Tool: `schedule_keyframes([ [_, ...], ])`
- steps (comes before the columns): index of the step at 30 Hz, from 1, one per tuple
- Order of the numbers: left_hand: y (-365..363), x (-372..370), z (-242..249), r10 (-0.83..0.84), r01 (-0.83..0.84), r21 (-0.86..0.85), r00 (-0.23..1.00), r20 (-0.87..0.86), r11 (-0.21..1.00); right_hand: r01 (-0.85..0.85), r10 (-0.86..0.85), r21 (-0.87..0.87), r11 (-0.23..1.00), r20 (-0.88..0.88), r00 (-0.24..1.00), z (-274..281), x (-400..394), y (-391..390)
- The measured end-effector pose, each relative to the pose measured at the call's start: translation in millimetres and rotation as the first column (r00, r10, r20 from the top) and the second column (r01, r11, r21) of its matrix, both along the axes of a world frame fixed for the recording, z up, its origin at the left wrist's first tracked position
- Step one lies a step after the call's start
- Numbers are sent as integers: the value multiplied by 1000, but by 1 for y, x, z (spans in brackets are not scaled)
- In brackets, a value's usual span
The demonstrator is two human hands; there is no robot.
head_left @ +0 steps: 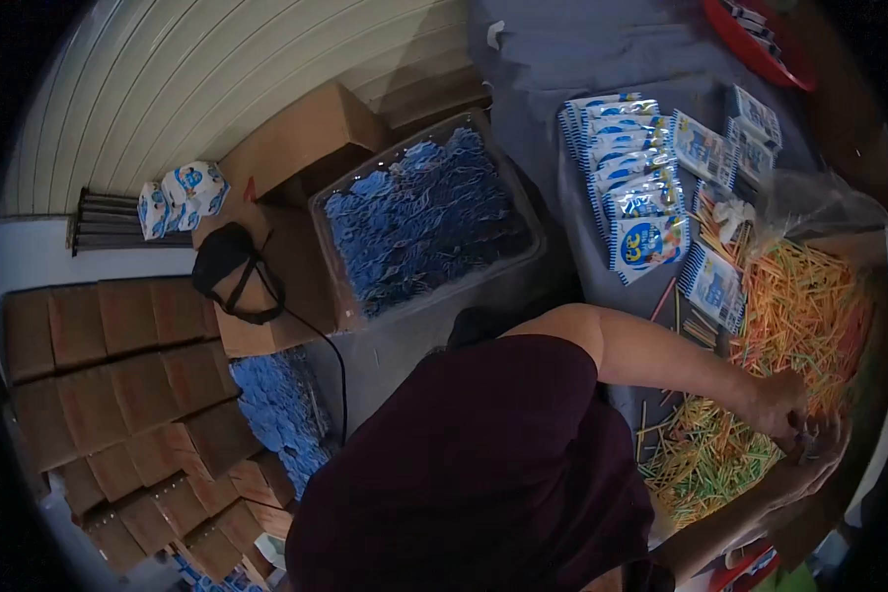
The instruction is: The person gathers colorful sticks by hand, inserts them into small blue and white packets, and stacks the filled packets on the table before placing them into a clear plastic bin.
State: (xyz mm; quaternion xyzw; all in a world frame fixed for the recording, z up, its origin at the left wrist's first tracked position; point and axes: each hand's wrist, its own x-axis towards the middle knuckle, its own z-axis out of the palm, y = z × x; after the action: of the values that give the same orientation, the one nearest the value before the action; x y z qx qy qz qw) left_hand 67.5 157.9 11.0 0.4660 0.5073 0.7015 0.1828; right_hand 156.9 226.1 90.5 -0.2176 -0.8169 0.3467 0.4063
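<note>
My left hand (779, 403) is over the pile of thin yellow, orange and green sticks (804, 316), its fingers pinched together. Just below it in the view, my right hand (814, 456) is curled, with its fingertips close to the left ones. What lies between the fingers is too small and dark to name. Greener sticks (705, 459) spread beside my forearms. A blue and white packet (712, 286) lies at the edge of the pile, near a crumpled white piece (733, 217) and a clear plastic bag (824, 207).
Overlapping rows of blue and white packets (646, 242) lie on the grey-blue cloth (533, 89). A red basin (770, 49) stands at the top right. Left are a clear tub (533, 212) of blue pieces, an open carton (296, 138), a black bag (225, 259) and stacked brown boxes (118, 335).
</note>
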Motion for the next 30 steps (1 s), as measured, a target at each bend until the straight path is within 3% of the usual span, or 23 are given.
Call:
schedule_keyframes([
  [4,-4,4,-7,12,-14,119,1000,11,993,-47,58,-53,997,209,976,-7,-1,-1],
  [6,-15,-2,-4,6,-8,133,1000,18,991,-69,67,4,998,189,980,3,-9,-21],
  [8,-25,-9,-3,1,-3,37,998,55,999,-72,61,63,995,169,984,7,-11,-27],
  [9,-28,-12,-7,-5,3,43,998,57,999,-143,128,117,983,134,983,4,-12,-22],
  [10,-28,-15,-15,99,-98,53,995,-7,994,-194,180,176,965,96,979,1,-10,-15],
  [11,-23,-18,-15,176,-170,82,981,-75,982,-235,232,55,970,66,971,-6,-9,1],
  [13,-66,-26,11,20,-36,78,980,198,996,-243,248,-133,961,26,968,-19,0,10],
  [15,-78,-26,16,-89,67,88,960,265,994,-225,245,-297,928,32,969,-16,1,-9],
  [17,-77,-27,8,-79,90,-58,982,172,994,-314,305,-256,914,-76,949,-11,-4,-22],
  [18,-87,-27,17,-157,201,-123,941,299,972,-284,277,-249,926,-65,959,2,-7,-34],
  [20,-81,-20,4,-141,170,-81,950,280,982,-474,427,-228,850,-228,875,3,-10,-32],
  [23,-85,-12,12,-168,183,-10,921,350,983,-487,478,-82,870,-106,872,1,-10,-35],
  [25,-88,-12,17,-217,239,-8,892,397,971,-569,566,22,822,70,821,2,-8,-37],
  [26,-89,-13,18,-245,275,1,856,454,961,-576,527,166,801,263,808,7,0,-26],
  [30,-95,-15,20,-131,260,-173,834,536,950,-543,532,85,835,128,837,7,22,-26],
])
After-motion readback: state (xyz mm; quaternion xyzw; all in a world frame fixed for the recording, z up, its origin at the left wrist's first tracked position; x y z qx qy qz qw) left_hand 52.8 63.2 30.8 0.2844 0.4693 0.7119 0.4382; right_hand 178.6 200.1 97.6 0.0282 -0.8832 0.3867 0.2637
